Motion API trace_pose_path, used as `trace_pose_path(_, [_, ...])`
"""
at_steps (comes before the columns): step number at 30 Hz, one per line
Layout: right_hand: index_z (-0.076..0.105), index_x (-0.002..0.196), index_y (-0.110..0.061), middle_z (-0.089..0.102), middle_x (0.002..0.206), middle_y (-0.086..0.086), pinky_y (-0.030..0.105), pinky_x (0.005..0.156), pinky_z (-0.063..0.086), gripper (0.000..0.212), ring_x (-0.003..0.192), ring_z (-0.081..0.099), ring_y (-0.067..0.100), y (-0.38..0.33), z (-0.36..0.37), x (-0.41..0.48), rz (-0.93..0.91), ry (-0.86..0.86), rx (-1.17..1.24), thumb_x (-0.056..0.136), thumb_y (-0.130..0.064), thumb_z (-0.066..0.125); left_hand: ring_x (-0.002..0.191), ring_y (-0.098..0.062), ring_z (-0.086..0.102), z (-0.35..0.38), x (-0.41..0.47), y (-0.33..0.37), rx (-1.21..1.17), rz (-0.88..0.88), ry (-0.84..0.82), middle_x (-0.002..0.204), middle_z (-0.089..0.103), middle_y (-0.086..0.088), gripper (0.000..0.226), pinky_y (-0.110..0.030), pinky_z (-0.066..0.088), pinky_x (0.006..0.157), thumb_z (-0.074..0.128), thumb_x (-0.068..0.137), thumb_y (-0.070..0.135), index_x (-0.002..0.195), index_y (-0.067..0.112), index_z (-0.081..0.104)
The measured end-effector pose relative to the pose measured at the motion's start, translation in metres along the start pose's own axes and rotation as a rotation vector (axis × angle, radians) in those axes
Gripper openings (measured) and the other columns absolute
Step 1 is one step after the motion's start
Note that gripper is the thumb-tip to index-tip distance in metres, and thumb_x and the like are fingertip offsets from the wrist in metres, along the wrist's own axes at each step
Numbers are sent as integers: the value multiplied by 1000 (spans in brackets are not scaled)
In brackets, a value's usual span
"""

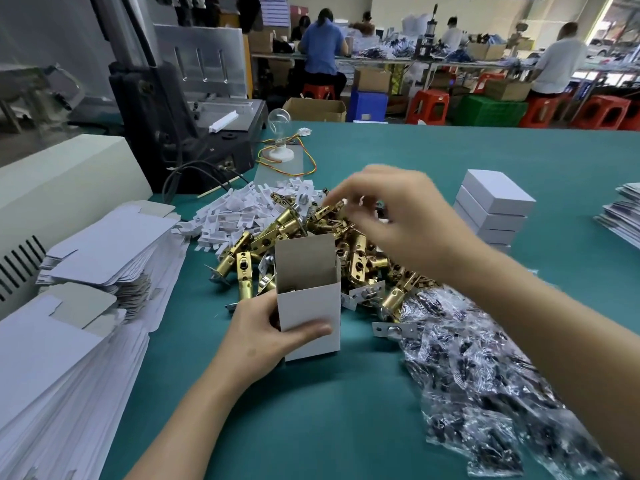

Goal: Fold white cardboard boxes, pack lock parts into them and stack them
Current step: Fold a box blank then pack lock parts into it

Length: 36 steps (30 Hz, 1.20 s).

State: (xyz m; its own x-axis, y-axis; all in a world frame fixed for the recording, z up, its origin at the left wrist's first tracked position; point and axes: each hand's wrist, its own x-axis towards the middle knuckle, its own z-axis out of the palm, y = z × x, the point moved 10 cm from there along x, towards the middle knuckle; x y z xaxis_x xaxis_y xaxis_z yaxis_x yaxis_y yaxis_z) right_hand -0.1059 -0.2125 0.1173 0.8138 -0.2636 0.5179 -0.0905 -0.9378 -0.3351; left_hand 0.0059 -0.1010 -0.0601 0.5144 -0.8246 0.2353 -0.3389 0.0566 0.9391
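Observation:
My left hand (263,336) grips a small white cardboard box (310,303) that stands upright on the green table, its top flap raised and its mouth open. Behind it lies a heap of brass lock latches (311,244). My right hand (394,216) reaches over that heap, blurred by motion, with its fingertips curled at a brass latch (330,207) near the top of the pile. Whether the latch is lifted off the pile I cannot tell. A stack of closed white boxes (493,209) stands to the right.
Flat white box blanks (69,323) are piled at the left. White plastic pieces (239,209) lie behind the latches. Clear bags of small dark parts (478,368) spread at the right. A grey machine (180,116) stands at the back left, and people work at far tables.

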Motion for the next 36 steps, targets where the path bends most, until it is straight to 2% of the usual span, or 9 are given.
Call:
trace_pose_path(4, [75,110,-23,72,96,-3,37,79,58,26,83,66,14,92,-15,13,313,53,-204,98,-9,56,92,0,75,1,0,1,-4,4,-9,98,79,20,53,-13,56,72,83,55,84,98,54,76])
trace_pose_path(7, [76,114,-17,75,112,7,42,88,59,24,99,68,26,166,10,9,539,-227,-390,99,-16,58,92,0,75,1,0,1,1,-1,-9,98,79,20,52,-12,55,72,83,54,85,97,56,75])
trace_pose_path(12, [72,115,-4,73,106,13,42,87,61,39,95,68,30,211,62,-10,627,-618,-541,96,-38,67,91,-1,75,1,1,-2,9,-12,-10,97,79,19,56,-16,57,73,82,53,86,97,54,75])
trace_pose_path(15, [72,101,-3,70,93,11,35,76,57,42,83,64,28,221,68,-6,637,-628,-538,91,-44,74,91,-2,75,2,1,-3,8,-15,-18,96,79,19,56,-16,57,72,82,53,86,97,53,76])
trace_pose_path(18, [60,74,-6,60,75,8,31,63,48,32,67,55,24,230,65,-5,696,-546,-514,91,-28,76,90,-1,75,3,1,-2,13,-14,-26,96,79,19,57,-15,56,72,82,54,86,99,51,75])
trace_pose_path(23, [48,64,-6,45,63,14,35,63,39,33,62,41,23,243,60,-16,784,-403,-367,95,-9,60,92,-2,75,4,1,1,9,-6,-32,97,79,20,52,-17,57,74,82,55,84,97,56,75])
trace_pose_path(26, [64,88,7,68,89,25,40,71,50,27,79,60,32,235,36,-9,749,-217,-318,99,-17,63,92,-1,75,4,1,0,17,-10,-34,97,79,20,43,-15,56,73,86,58,74,96,58,74])
trace_pose_path(31, [58,102,-19,70,98,4,27,61,52,11,79,70,18,155,-28,14,482,192,71,100,-26,67,92,0,75,4,1,1,0,-15,-19,98,79,20,49,-14,56,73,85,56,80,97,58,74])
trace_pose_path(36, [67,98,-21,80,88,0,26,51,59,7,69,78,23,39,-9,26,213,-125,519,95,-24,72,93,2,74,2,3,-3,-28,-60,14,102,78,23,41,-13,56,72,87,60,64,98,62,71])
